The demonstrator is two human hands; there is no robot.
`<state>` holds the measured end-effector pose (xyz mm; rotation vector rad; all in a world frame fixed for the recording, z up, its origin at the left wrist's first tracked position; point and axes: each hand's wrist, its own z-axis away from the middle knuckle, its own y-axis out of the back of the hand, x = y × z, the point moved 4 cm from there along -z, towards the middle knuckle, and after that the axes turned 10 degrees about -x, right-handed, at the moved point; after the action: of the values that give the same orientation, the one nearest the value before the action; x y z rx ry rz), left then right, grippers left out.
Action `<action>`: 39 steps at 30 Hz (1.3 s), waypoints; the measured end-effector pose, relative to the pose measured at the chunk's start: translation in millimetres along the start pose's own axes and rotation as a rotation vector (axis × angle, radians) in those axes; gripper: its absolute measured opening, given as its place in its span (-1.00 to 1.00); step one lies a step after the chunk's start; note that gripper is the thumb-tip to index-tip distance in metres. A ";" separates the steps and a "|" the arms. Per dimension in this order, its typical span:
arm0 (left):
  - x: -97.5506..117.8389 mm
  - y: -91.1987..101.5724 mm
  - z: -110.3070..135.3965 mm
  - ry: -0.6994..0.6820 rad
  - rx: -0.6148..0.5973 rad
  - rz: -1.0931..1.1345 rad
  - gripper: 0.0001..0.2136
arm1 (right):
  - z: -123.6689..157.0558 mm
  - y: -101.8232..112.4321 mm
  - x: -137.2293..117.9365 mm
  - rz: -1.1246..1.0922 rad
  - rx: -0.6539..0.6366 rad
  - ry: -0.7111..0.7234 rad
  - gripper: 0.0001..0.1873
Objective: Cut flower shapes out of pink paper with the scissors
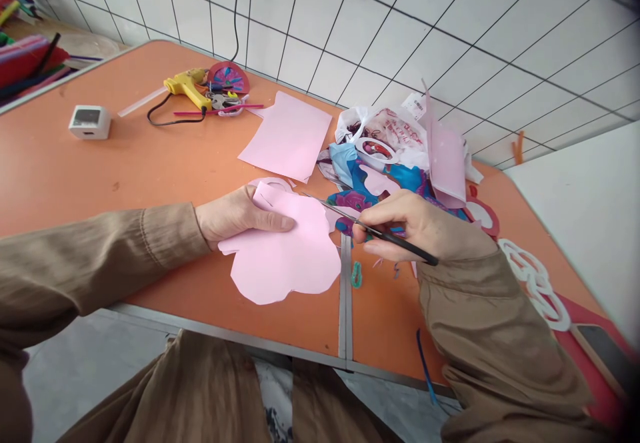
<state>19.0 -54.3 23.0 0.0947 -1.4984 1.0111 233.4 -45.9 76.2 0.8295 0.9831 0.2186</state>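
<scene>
My left hand (250, 218) pinches a pink paper sheet (287, 260) near its upper left, thumb on top. Rounded, scalloped lobes form the sheet's lower and right edges, and a short dark line shows near its top corner. In my right hand (420, 226) is a pair of scissors (370, 228) with dark handles. The blades point left and lie by the paper's upper right edge; whether they are parted is hard to make out. Behind the sheet, part of another curved pink piece shows above my left hand.
A larger pink sheet (293, 136) lies farther back. Beyond it are a yellow glue gun (189, 88) and a small white box (90, 122). Plastic bags (395, 133) and craft scraps crowd the right rear. A green clip (356, 274) lies near the table seam (345, 310); a phone (607, 356) is far right.
</scene>
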 end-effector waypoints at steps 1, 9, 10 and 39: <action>-0.1 0.1 0.0 0.000 -0.002 0.000 -0.59 | 0.0 0.1 -0.1 0.005 0.006 0.000 -0.88; -2.0 1.7 0.1 -0.014 -0.012 0.005 -0.63 | 0.0 -0.2 0.7 0.038 0.015 0.016 -0.87; -2.0 1.5 0.0 -0.012 -0.012 0.005 -0.61 | 0.1 -0.3 1.3 0.038 0.016 0.016 -0.87; -3.3 1.8 -2.4 -0.023 -0.107 -0.006 -0.66 | 3.8 0.8 3.6 0.140 -0.009 0.028 -0.82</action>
<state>20.5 -53.3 18.9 0.0345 -1.5694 0.9258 238.7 -45.5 75.5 0.8899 0.9499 0.3554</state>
